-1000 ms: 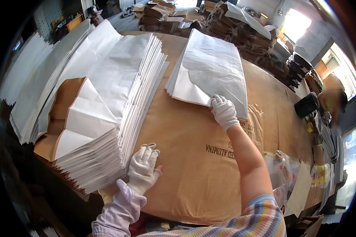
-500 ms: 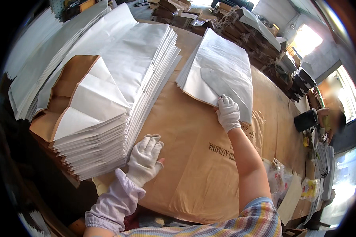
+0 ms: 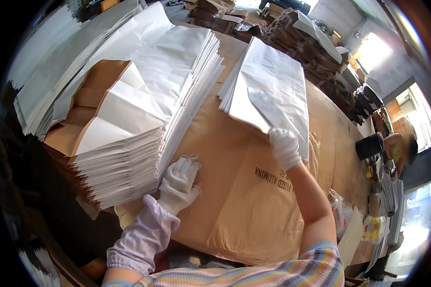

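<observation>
My left hand (image 3: pixel 180 184), in a white knit glove with a pale lilac sleeve, rests palm down on the brown-covered table. Its fingers are slightly bent and it holds nothing. Close beside it rises a tall pile of folded white paper sheets (image 3: pixel 124 165); the top one gapes, showing a brown inside (image 3: pixel 88 103). My right hand (image 3: pixel 285 148), also white-gloved and slightly blurred, is closed at the near edge of a smaller stack of white paper sheets (image 3: pixel 277 71). A grey, round-ended flat shape (image 3: pixel 268 107) shows on that stack; whether tool or fold, I cannot tell.
Brown wrapping with dark print covers the table (image 3: pixel 230 191). More white sheets (image 3: pixel 72 48) lie at the far left. Beyond the table are brown bundles (image 3: pixel 292 48). At the right are a black bucket (image 3: pixel 369 146), plastic bags (image 3: pixel 373 228) and another person (image 3: pixel 401 148).
My right hand has drawn slightly back toward me, its fingers curled tighter at the stack's edge. The stack's left edges fan out more. My left hand stays resting on the table.
</observation>
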### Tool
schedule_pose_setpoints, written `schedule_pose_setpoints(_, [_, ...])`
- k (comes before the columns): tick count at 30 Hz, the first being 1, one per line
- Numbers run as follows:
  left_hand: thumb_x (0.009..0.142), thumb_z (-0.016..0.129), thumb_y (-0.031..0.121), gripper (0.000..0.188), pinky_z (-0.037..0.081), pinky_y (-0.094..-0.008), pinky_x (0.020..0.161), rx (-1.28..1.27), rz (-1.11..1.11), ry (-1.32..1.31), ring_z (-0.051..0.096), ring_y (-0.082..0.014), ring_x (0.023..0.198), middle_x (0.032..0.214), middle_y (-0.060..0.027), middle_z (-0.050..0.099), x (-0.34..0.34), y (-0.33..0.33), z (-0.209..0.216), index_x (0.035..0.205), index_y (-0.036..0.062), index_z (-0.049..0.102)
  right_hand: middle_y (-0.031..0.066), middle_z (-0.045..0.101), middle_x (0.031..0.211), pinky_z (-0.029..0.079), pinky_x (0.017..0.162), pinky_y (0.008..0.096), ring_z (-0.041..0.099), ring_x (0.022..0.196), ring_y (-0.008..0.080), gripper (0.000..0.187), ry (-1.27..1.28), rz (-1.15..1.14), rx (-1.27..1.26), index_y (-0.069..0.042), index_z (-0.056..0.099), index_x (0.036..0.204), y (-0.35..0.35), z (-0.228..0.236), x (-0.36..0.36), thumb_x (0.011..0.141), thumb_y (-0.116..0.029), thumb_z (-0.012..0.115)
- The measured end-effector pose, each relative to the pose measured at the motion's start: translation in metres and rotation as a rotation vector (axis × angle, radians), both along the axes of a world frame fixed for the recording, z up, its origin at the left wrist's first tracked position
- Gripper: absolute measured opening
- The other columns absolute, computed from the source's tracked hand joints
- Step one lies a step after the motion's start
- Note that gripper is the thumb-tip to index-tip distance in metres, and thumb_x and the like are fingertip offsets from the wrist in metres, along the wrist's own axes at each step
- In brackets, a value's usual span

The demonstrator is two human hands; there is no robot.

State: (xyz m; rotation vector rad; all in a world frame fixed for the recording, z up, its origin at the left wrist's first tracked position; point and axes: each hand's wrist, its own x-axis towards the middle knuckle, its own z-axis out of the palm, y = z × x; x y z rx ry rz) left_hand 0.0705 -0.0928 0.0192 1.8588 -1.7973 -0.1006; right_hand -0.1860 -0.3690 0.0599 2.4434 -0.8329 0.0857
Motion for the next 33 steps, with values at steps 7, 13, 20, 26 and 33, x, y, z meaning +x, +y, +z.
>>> schedule_pose_setpoints(7, [0.098, 0.065, 0.043, 0.076, 0.036, -0.0425, 0.119, 0.006, 0.001, 0.903, 0.049, -0.0309, 0.142, 0.153, -0.0186, 0.052, 0.020, 0.031, -0.014, 0.158, 0.0056, 0.039, 0.0067, 0.058, 0.079, 0.050, 0.061, 0.0388, 0.063, 0.071, 0.0215, 0.009, -0.139, 0.105, 0.236, -0.009, 0.058, 0.090, 0.228, 0.037, -0.042, 0.085, -0.016, 0.061])
schedule_pose_setpoints(13, [0.108, 0.054, 0.027, 0.070, 0.027, -0.0350, 0.125, 0.426, -0.017, 1.170, 0.034, -0.0244, 0.152, 0.165, -0.0162, 0.035, 0.011, 0.099, 0.001, 0.161, -0.0082, 0.025, 0.0187, 0.071, 0.109, 0.058, 0.083, 0.0454, 0.070, 0.095, 0.0399, 0.049, -0.843, -0.180, 0.424, -0.001, 0.067, 0.112, 0.310, 0.022, -0.085, 0.070, -0.017, 0.086])
schedule_pose_setpoints(20, [0.097, 0.062, 0.024, 0.072, 0.045, -0.0431, 0.111, 0.737, 0.180, 0.386, 0.059, -0.0363, 0.128, 0.138, -0.0263, 0.060, -0.028, 0.022, 0.036, 0.158, 0.0021, 0.031, 0.0209, 0.067, 0.117, 0.054, 0.093, 0.0469, 0.066, 0.108, 0.0390, 0.060, -0.532, -1.065, 0.510, -0.001, 0.065, 0.109, 0.279, -0.018, -0.143, 0.088, -0.057, 0.070])
schedule_pose_setpoints(26, [0.102, 0.056, 0.011, 0.053, 0.049, -0.0336, 0.102, 0.519, -0.014, 1.166, 0.062, -0.0196, 0.113, 0.134, -0.0092, 0.065, 0.013, 0.033, -0.017, 0.154, 0.0023, 0.045, 0.0193, 0.068, 0.111, 0.055, 0.086, 0.0497, 0.069, 0.101, 0.0400, 0.027, -0.901, -0.918, 0.674, -0.011, 0.065, 0.107, 0.292, -0.027, -0.166, 0.093, -0.033, 0.069])
schedule_pose_setpoints(33, [0.103, 0.064, 0.018, 0.060, 0.049, -0.0299, 0.103, 0.602, 0.098, 1.004, 0.059, -0.0132, 0.120, 0.139, -0.0097, 0.062, 0.004, 0.085, 0.012, 0.156, 0.0006, 0.042, 0.0200, 0.063, 0.122, 0.051, 0.095, 0.0479, 0.061, 0.114, 0.0392, 0.068, -0.611, -0.296, 0.359, 0.001, 0.061, 0.124, 0.342, 0.005, -0.125, 0.070, -0.033, 0.086])
